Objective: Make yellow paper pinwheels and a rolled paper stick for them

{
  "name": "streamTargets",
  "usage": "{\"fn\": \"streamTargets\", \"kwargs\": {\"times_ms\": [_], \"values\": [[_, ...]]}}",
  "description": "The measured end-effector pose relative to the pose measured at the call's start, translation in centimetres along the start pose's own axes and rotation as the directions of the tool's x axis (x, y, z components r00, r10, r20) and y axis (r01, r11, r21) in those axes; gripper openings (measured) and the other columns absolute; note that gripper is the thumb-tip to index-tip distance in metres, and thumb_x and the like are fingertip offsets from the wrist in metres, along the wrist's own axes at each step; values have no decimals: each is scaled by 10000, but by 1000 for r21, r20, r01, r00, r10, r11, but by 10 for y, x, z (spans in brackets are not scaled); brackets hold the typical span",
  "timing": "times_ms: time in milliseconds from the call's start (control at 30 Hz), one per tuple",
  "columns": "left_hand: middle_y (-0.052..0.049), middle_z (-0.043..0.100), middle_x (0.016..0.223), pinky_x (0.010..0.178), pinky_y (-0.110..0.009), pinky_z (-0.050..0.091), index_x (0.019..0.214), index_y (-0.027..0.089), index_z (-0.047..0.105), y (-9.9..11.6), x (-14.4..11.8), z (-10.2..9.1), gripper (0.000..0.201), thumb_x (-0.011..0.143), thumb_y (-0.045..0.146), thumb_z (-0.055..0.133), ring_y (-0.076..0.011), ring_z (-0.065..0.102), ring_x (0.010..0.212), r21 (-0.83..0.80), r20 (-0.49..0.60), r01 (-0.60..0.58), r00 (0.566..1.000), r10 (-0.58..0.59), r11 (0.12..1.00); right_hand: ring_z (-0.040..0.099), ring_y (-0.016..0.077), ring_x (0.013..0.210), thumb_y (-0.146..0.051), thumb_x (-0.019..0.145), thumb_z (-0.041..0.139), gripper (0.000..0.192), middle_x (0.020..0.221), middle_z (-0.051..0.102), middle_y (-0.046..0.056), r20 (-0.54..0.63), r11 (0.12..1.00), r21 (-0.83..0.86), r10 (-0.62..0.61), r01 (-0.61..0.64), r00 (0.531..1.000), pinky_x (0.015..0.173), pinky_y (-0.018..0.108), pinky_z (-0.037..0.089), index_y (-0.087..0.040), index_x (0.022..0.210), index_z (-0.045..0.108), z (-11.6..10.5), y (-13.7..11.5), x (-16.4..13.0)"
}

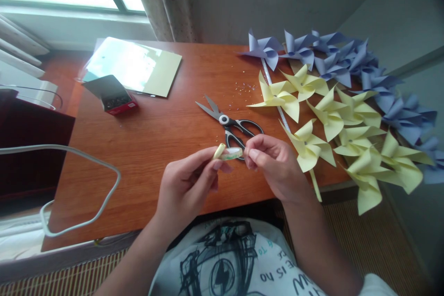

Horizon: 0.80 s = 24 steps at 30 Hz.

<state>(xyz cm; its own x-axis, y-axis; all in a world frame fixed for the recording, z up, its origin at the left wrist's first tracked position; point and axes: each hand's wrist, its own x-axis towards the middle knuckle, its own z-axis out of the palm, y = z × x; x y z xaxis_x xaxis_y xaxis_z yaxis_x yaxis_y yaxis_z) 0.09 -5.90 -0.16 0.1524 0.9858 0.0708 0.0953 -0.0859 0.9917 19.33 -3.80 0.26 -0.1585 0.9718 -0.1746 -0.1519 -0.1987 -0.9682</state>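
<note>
Between the thumb and fingers of my left hand (189,178) is a small rolled yellow paper tube (219,151), seen nearly end-on. The same hand carries a narrow roll of clear tape (233,153) beside the tube. My right hand (275,162) is closed in a pinch at the roll's right side; whether a strip of tape is between those fingertips is too small to tell. Just beyond both hands, black-and-grey scissors (224,120) lie with their blades parted. Yellow paper pinwheels (307,143) spread out to the right of my right hand.
Purple pinwheels (335,67) lie behind the yellow ones, some past the table's right edge. Tiny scraps (246,88) are scattered near the scissors. At left stand an open red box (120,101) and a stack of paper sheets (159,74). A white cable (116,180) loops over the table (138,157).
</note>
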Motion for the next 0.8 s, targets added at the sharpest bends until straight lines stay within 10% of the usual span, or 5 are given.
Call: {"fn": "streamTargets", "kwargs": {"times_ms": [267, 800], "values": [[-13, 729, 766, 391, -123, 392, 1071, 210, 729, 1, 2, 0, 163, 952, 271, 635, -37, 503, 465, -226, -7, 183, 982, -189, 957, 537, 119, 662, -297, 900, 628, 128, 731, 637, 0, 30, 990, 143, 9, -13, 1000, 571, 226, 410, -194, 868, 695, -2, 4, 1], [-17, 744, 803, 462, -144, 458, 1135, 210, 727, -2, 3, 3, 209, 965, 249, 612, -44, 528, 503, -94, -5, 88, 996, -89, 992, 524, 94, 623, -259, 919, 673, 106, 672, 613, -36, 8, 1000, -8, -16, 16, 1000, 593, 216, 421, -204, 830, 658, -1, 6, 2]]}}
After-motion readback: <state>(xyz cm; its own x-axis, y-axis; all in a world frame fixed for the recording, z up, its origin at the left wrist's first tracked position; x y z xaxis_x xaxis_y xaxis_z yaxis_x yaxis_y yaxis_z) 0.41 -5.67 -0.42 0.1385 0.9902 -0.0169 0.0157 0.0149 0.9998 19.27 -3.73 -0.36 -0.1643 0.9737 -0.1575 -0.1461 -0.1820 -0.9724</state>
